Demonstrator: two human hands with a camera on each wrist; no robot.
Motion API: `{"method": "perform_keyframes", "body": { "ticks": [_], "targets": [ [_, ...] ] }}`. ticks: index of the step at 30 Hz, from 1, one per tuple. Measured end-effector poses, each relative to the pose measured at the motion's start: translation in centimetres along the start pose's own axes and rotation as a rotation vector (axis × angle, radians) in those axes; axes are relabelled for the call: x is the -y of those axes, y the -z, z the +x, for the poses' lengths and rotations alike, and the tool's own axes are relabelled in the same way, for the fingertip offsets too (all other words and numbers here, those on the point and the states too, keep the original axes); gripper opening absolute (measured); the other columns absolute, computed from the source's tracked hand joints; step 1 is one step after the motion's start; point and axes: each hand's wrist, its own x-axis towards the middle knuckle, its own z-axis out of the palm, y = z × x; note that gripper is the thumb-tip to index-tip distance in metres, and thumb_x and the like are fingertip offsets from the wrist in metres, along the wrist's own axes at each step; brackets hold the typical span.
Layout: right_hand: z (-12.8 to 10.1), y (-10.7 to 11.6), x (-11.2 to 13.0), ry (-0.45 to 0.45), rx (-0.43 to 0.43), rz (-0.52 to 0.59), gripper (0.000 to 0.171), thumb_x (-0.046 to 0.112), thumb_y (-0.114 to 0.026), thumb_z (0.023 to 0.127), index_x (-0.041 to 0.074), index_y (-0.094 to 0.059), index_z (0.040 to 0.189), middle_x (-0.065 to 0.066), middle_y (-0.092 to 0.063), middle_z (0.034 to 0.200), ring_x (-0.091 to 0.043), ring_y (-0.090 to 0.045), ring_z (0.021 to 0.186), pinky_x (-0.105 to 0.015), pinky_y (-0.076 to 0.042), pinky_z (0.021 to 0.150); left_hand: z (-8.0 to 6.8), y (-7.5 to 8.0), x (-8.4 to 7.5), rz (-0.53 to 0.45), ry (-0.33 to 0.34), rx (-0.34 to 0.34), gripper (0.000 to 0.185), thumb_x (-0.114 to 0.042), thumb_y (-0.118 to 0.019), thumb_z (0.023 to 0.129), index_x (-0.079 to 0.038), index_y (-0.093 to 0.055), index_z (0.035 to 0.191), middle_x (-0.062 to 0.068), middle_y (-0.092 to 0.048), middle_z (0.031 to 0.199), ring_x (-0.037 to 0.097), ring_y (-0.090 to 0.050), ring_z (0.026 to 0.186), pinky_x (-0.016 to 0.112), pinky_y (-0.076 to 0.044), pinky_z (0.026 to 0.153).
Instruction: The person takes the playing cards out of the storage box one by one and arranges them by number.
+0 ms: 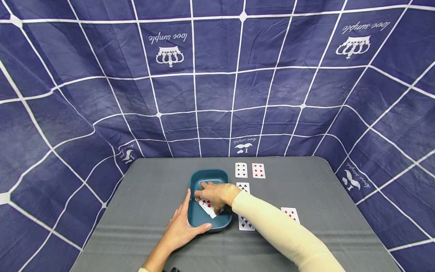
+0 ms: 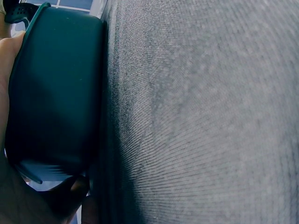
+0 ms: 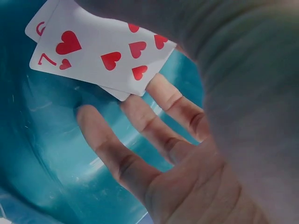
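Note:
A teal plastic bin stands on the grey table. My left hand steadies its near left corner, fingers along the side and thumb at the near rim. In the left wrist view the bin's outer wall fills the left part. My right hand reaches inside the bin, its thumb and fingers at opposite edges of a few overlapping playing cards. The top one is a seven of hearts, with another red-marked card sticking out from under it. The right palm and thumb hide part of the cards.
Right of the bin lie a black six card, a six of hearts, a clubs card, a spades card and a diamonds card. The right sleeve partly covers some. A blue checked cloth hangs behind.

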Motion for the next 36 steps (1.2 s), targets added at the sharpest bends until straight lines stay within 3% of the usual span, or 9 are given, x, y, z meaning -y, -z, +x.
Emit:
{"method": "perform_keyframes", "body": {
  "ticks": [8, 15, 21, 28, 36],
  "targets": [
    [0.0, -0.1, -0.1, 0.0, -0.019, 0.051, 0.084, 0.025, -0.115, 0.074, 0.04, -0.065, 0.14, 0.0, -0.06, 0.142, -0.014, -0.064, 0.118, -0.03, -0.062, 0.092, 0.1, 0.0, 0.0, 0.001, -0.001, 0.003, 0.149, -0.077, -0.097, 0.08, -0.034, -0.007, 0.19, 0.02, -0.041, 0.188, 0.054, -0.048, 0.167, 0.083, -0.045, 0.123],
    [0.1, -0.1, -0.2, 0.015, -0.051, 0.063, 0.081, 0.024, -0.114, 0.075, 0.03, -0.059, 0.134, 0.002, -0.06, 0.136, -0.016, -0.065, 0.116, -0.03, -0.061, 0.091, 0.1, 0.0, 0.0, 0.005, -0.001, 0.001, 0.148, -0.075, -0.097, 0.08, -0.034, -0.007, 0.19, 0.022, -0.042, 0.187, 0.054, -0.048, 0.166, 0.084, -0.044, 0.124],
    [0.0, 0.0, -0.4, 0.002, -0.061, 0.079, 0.076, 0.014, -0.111, 0.078, 0.03, -0.059, 0.131, 0.001, -0.062, 0.139, -0.016, -0.065, 0.119, -0.03, -0.061, 0.088, 0.1, 0.0, 0.0, 0.008, 0.01, 0.013, 0.148, -0.076, -0.097, 0.081, -0.036, -0.005, 0.19, 0.021, -0.041, 0.188, 0.055, -0.047, 0.167, 0.085, -0.042, 0.124],
    [-0.2, 0.3, -1.0, 0.045, -0.087, 0.114, 0.066, 0.002, -0.101, 0.087, 0.027, -0.069, 0.138, -0.005, -0.068, 0.136, -0.01, -0.065, 0.097, -0.022, -0.056, 0.081, -0.1, 0.0, 0.1, 0.0, 0.015, 0.017, 0.149, -0.076, -0.097, 0.081, -0.034, -0.005, 0.19, 0.02, -0.041, 0.188, 0.054, -0.046, 0.168, 0.085, -0.043, 0.124],
    [-0.7, 1.0, -2.2, 0.089, -0.141, 0.247, 0.054, -0.002, -0.092, 0.096, 0.021, -0.073, 0.142, -0.005, -0.083, 0.132, -0.01, -0.072, 0.109, -0.024, -0.058, 0.093, 0.1, -0.1, 0.0, 0.009, 0.008, 0.0, 0.15, -0.076, -0.098, 0.079, -0.034, -0.006, 0.19, 0.021, -0.042, 0.187, 0.053, -0.048, 0.166, 0.084, -0.044, 0.123]
  ]
}}
